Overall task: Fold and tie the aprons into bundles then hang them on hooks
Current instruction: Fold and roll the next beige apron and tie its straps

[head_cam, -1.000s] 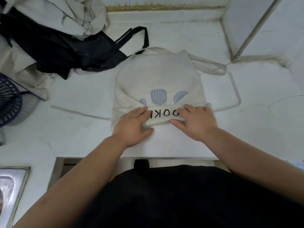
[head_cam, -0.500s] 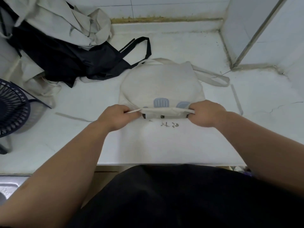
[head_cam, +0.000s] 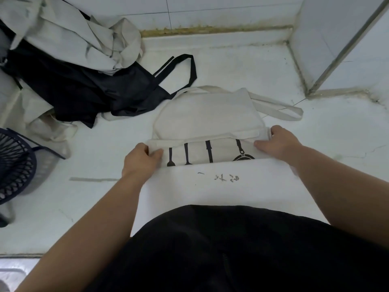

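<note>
A cream apron (head_cam: 208, 114) printed with black kitchen utensils lies partly folded on the white counter (head_cam: 242, 66). Its near part runs flat toward me over the counter's front edge. My left hand (head_cam: 143, 161) grips the left end of the folded band. My right hand (head_cam: 277, 142) grips the right end, fingers curled on the cloth. A cream strap (head_cam: 280, 110) loops out to the right behind the fold. A black apron (head_cam: 84, 89) lies crumpled at the back left, with more cream aprons (head_cam: 69, 36) heaped over it.
A dark wire basket (head_cam: 14, 165) stands at the left edge. A steel sink corner (head_cam: 12, 275) shows at the bottom left. A tiled wall and a white pillar (head_cam: 336, 39) close off the back and right. A loose strap (head_cam: 92, 179) lies left of my arm.
Both hands went from pressing flat on the fold to gripping its ends and turning it over away from me. The lettered print is hidden; black utensil prints now face up.
</note>
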The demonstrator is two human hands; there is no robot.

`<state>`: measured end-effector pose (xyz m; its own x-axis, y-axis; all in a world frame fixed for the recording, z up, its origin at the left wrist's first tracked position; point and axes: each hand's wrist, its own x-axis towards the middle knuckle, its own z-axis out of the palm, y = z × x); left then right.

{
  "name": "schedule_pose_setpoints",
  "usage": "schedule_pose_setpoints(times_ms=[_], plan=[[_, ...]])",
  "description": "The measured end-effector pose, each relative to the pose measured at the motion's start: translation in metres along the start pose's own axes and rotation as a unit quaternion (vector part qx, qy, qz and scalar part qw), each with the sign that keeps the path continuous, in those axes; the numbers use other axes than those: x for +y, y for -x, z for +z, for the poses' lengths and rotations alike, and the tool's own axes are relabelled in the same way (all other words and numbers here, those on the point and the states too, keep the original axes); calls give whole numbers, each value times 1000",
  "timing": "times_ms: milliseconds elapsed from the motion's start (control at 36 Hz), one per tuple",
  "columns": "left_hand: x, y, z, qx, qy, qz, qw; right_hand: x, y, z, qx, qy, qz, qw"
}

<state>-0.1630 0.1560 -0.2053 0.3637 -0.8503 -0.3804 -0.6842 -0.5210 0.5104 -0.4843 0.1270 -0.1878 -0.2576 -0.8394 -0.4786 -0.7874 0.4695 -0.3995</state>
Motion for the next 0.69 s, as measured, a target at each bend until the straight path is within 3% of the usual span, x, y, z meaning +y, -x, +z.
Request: schedule_pose_setpoints(times_ms=[83,139,222,278,361,444,694], plan=[[6,4,9,47,-85,3,995,-7,3,8,31,7,39,999],[9,8,14,95,-165,41,981,-12,10,13,100,135,2,986],[14,9,24,117,-214,278,929,-14,13,25,103,286,-191,933],[18,10,32,33,-203,385,900,-15,14,35,33,285,-252,924],[21,16,40,-118,-268,308,905,-13,13,43,-54,280,-237,929],[20,15,38,-121,-290,306,899,-10,9,39,-80,313,-239,916],[50,-6,12,-90,-284,343,891,-27,8,20,-22,283,-276,918]])
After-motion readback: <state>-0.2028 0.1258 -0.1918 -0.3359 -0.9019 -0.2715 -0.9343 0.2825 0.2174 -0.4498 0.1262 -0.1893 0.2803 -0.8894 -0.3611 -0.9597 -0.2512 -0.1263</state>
